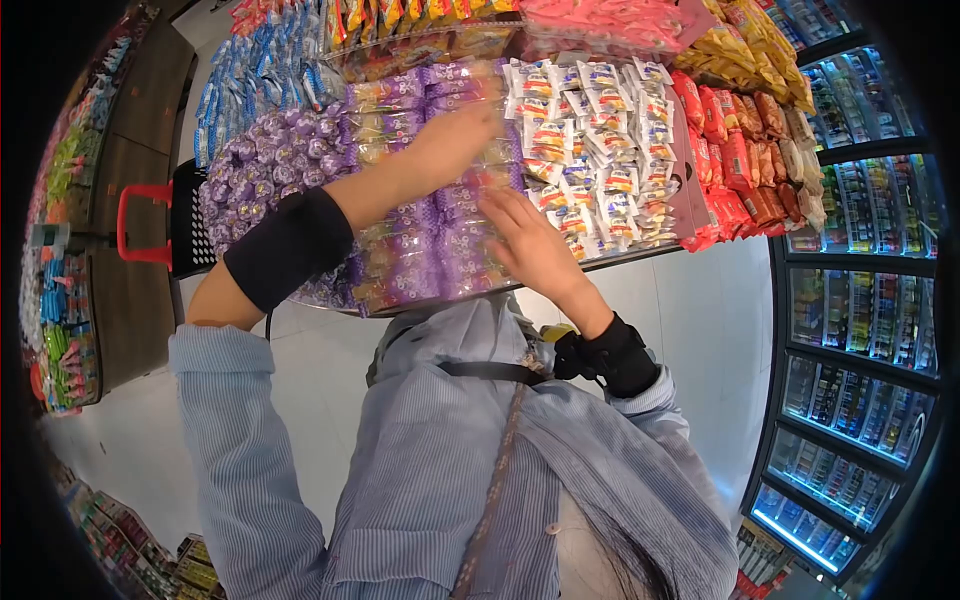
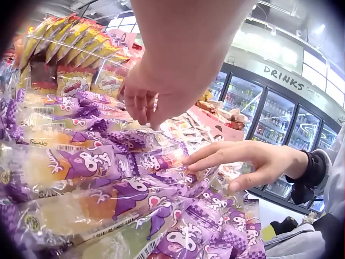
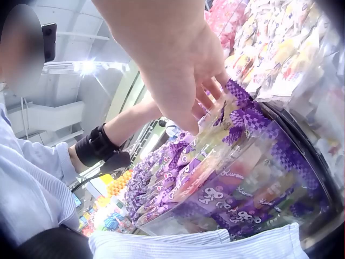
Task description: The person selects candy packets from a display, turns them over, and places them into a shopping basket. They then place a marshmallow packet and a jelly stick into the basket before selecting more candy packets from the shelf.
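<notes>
Rows of clear-and-purple candy packets point(image 1: 405, 250) with cartoon prints fill the middle of the display. My left hand point(image 1: 455, 145), blurred in the head view, reaches over the far part of these rows. In the left wrist view its fingers point(image 2: 141, 105) bend loosely downward above the packets point(image 2: 81, 162), and nothing shows between them. Nearer my body, my right hand point(image 1: 535, 245) lies at the right edge of the purple rows with its fingers extended. The right wrist view shows its fingers point(image 3: 204, 97) over the upper ends of the packets point(image 3: 226, 189).
White-wrapped sweets point(image 1: 600, 150) lie right of the purple rows, with red packs point(image 1: 735, 150) beyond. Round purple-wrapped sweets point(image 1: 265, 165) and blue packs point(image 1: 255, 80) are on the left. A red-handled basket point(image 1: 145, 225) hangs at the left side. Drinks fridges point(image 1: 865, 220) line the right.
</notes>
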Tool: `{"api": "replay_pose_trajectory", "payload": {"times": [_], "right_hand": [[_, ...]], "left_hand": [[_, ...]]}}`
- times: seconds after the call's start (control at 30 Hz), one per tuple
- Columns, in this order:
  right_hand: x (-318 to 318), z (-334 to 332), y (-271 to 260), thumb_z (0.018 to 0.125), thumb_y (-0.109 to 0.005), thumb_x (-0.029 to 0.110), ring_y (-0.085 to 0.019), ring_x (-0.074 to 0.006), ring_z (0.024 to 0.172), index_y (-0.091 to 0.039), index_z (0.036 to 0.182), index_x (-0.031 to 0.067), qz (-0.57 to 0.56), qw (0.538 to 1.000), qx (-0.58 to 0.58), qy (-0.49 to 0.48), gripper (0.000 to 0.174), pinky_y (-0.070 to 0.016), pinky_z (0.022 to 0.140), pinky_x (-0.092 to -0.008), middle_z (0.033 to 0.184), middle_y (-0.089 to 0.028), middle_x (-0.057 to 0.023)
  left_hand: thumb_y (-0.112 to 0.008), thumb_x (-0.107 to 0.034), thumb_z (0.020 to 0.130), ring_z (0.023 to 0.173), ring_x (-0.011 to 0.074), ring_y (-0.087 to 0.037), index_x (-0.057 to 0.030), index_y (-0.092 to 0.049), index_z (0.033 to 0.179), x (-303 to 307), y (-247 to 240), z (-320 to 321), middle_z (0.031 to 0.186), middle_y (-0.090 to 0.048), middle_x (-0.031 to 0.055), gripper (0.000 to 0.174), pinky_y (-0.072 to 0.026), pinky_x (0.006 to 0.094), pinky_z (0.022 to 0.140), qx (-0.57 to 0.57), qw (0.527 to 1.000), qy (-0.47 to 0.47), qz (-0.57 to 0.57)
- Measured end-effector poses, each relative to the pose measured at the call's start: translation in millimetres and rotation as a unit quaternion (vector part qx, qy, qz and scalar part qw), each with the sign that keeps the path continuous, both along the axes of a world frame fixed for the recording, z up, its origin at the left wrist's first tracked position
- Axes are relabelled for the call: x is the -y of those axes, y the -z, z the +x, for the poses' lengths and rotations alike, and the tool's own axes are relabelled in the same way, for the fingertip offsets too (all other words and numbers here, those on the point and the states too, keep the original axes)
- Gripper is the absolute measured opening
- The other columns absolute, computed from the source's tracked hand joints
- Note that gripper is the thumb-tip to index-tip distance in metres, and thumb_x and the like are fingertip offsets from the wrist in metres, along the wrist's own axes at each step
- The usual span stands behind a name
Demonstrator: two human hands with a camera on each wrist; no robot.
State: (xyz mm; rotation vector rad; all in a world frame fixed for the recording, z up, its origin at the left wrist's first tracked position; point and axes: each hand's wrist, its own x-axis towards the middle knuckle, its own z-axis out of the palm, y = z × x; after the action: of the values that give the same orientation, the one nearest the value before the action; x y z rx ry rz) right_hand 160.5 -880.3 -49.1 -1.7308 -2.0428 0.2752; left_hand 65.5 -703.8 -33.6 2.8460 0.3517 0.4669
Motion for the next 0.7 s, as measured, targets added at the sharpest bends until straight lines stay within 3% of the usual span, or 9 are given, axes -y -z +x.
{"api": "replay_pose_trajectory", "payload": {"times": [0.1,0.2,0.3,0.4,0.5,0.6,0.7], "right_hand": [[1.0,-0.2,0.5,0.073,-0.058,0.014,-0.037,-0.0297,0.115,-0.044,0.115,-0.0004,-0.003,1.0,0.0,0.002,0.047,-0.0345,0.092,-0.0358,0.12,-0.042,-0.0138],[1.6,0.4,1.4,0.073,-0.058,0.013,-0.037,-0.0299,0.115,-0.044,0.116,-0.0002,-0.005,1.0,0.001,0.004,0.047,-0.0344,0.092,-0.0357,0.12,-0.042,-0.0137],[2.5,0.5,0.5,0.073,-0.058,0.013,-0.037,-0.0301,0.115,-0.044,0.116,0.0,-0.009,1.0,-0.002,0.003,0.048,-0.0344,0.093,-0.0358,0.12,-0.042,-0.0136],[1.9,1.1,1.3,0.072,-0.059,0.013,-0.037,-0.0306,0.115,-0.044,0.116,0.0001,-0.008,1.0,-0.01,-0.001,0.048,-0.0343,0.093,-0.0359,0.12,-0.042,-0.0137],[3.2,1.3,0.9,0.072,-0.059,0.013,-0.037,-0.0306,0.115,-0.044,0.116,-0.0001,-0.009,1.0,-0.011,0.001,0.049,-0.0343,0.093,-0.0359,0.12,-0.042,-0.0137],[3.9,0.9,1.4,0.072,-0.059,0.013,-0.037,-0.0306,0.115,-0.044,0.116,-0.0004,-0.012,1.0,-0.006,0.002,0.048,-0.0344,0.093,-0.0358,0.121,-0.042,-0.0137],[4.1,0.9,0.4,0.072,-0.059,0.013,-0.037,-0.0305,0.115,-0.044,0.116,-0.0007,-0.016,1.0,-0.007,0.0,0.048,-0.0344,0.093,-0.0358,0.121,-0.042,-0.0137]], "left_hand": [[-0.05,-0.003,0.071,0.088,0.0307,-0.054,-0.006,-0.054,0.096,1.1,-7.8,-1.1,0.087,-0.056,0.0132,0.026,-0.0452,0.0399,0.07,-0.122,0.99,-0.016,-0.069],[-0.054,-0.006,0.074,0.087,0.0298,-0.053,-0.0059,-0.056,0.088,-9.5,-4.2,2.1,0.089,-0.054,0.0108,0.014,-0.0436,0.0384,0.072,-0.054,0.996,-0.029,-0.062],[-0.057,-0.009,0.073,0.085,0.0286,-0.055,-0.0046,-0.057,0.086,-22.2,-4.7,7.5,0.085,-0.056,0.0103,0.014,-0.0438,0.0387,0.071,0.052,0.995,-0.046,-0.074],[-0.062,-0.013,0.07,0.082,0.0279,-0.055,-0.0034,-0.057,0.085,-32.6,5.8,9.5,0.077,-0.056,0.0105,0.018,-0.0437,0.0382,0.07,-0.059,0.988,-0.084,-0.113],[-0.066,-0.015,0.067,0.082,0.0272,-0.055,-0.0026,-0.057,0.084,-39.7,10.5,12.2,0.077,-0.057,0.0113,0.024,-0.0435,0.0375,0.07,-0.067,0.984,-0.081,-0.143],[-0.067,-0.017,0.065,0.081,0.0276,-0.056,-0.0028,-0.057,0.084,-43.1,6.5,14.1,0.08,-0.058,0.012,0.026,-0.0435,0.037,0.069,-0.127,0.984,-0.069,-0.105],[-0.064,-0.015,0.069,0.077,0.028,-0.056,-0.0019,-0.057,0.085,-47.7,12.3,11.7,0.079,-0.059,0.0123,0.022,-0.0435,0.0378,0.068,-0.095,0.991,-0.041,-0.086]]}}
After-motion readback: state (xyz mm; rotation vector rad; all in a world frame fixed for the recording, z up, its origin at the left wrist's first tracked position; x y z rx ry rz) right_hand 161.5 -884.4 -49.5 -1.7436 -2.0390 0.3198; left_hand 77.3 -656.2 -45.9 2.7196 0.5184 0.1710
